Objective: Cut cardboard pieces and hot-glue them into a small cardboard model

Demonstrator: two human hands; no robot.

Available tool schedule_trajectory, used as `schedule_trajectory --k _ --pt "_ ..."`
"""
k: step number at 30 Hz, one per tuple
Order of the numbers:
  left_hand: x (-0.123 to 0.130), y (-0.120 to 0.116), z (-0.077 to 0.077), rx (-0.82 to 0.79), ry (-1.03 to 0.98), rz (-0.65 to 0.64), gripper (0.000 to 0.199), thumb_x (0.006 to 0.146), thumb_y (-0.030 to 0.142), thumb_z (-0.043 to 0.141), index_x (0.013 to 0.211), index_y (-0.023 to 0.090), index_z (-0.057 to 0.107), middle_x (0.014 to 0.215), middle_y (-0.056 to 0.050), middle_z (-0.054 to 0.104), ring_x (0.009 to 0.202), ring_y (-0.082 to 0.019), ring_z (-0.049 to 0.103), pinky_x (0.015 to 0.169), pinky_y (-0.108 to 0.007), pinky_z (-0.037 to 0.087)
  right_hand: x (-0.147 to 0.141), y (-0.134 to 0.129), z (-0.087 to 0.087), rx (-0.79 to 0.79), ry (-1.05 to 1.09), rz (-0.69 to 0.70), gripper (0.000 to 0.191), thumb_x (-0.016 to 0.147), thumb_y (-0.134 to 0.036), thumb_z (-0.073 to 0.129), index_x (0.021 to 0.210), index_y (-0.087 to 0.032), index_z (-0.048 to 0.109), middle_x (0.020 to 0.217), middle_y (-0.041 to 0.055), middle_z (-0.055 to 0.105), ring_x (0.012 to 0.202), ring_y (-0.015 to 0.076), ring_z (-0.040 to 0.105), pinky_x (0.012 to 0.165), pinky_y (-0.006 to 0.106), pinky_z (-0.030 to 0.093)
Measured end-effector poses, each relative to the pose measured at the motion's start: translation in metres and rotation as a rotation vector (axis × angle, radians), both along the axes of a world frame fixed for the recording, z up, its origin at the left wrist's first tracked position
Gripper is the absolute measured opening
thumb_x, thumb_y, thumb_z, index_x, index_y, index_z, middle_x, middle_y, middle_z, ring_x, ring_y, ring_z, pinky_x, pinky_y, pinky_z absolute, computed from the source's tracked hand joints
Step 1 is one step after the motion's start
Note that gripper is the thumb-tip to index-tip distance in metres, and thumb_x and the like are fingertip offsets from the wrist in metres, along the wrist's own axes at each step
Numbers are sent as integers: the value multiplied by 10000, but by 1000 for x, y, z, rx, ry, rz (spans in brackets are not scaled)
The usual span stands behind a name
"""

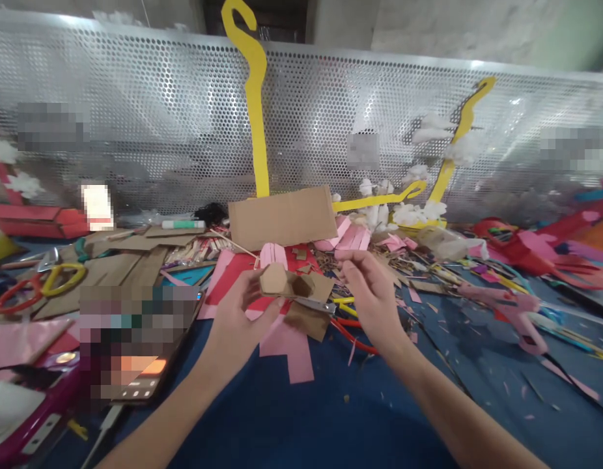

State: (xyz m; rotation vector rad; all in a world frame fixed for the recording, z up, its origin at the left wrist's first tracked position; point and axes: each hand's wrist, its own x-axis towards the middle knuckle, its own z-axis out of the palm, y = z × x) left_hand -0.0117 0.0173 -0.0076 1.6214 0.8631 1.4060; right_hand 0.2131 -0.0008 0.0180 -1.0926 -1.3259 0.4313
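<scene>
My left hand (238, 319) grips a small many-sided cardboard piece (273, 280) between thumb and fingers. My right hand (372, 293) is raised to the right of it, thumb and fingertips together; whatever they pinch is too small to make out. Between and below the hands lie scissors (325, 306) with yellow and red handles, apparently resting on the table. Beneath them is a brown cardboard scrap (311, 319) with a cut opening. Pink paper (299, 365) and a red sheet (223, 286) lie under and behind my left hand.
A cardboard box (284, 218) with a tall yellow hook-shaped strip (256, 124) stands against the perforated metal panel (184, 117). A pink glue gun (511, 312) lies right. Left are a phone (140, 384), more scissors (42, 286) and cardboard strips (120, 273). Paper scraps litter the blue table (301, 430).
</scene>
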Motion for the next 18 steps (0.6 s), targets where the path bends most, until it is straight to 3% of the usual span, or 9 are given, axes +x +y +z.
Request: schedule_trajectory --k 6,12,18 --pt "-1 -10 4 155 234 58 370 885 234 754 1245 283 686 1265 -74 731 1172 -302 673 1050 -464 506 -5 -23 3 -83 -168 240 201 1048 -345 528 1000 -215 673 872 18 633 786 177 555 718 305 435" --pt "-2 -15 8 302 376 5 400 936 186 684 1315 310 653 1320 -61 709 1254 -281 634 1089 -448 481 -11 -32 6 -184 -93 415 291 1023 -423 590 836 -204 631 739 -18 524 656 141 460 605 276 392" --pt "1 -19 12 339 385 -22 400 935 170 674 1312 301 683 1303 -71 729 1253 -287 651 1095 -447 497 -10 -32 9 -278 -63 518 367 1005 -477 612 781 -193 669 708 -10 574 644 144 516 609 281 441"
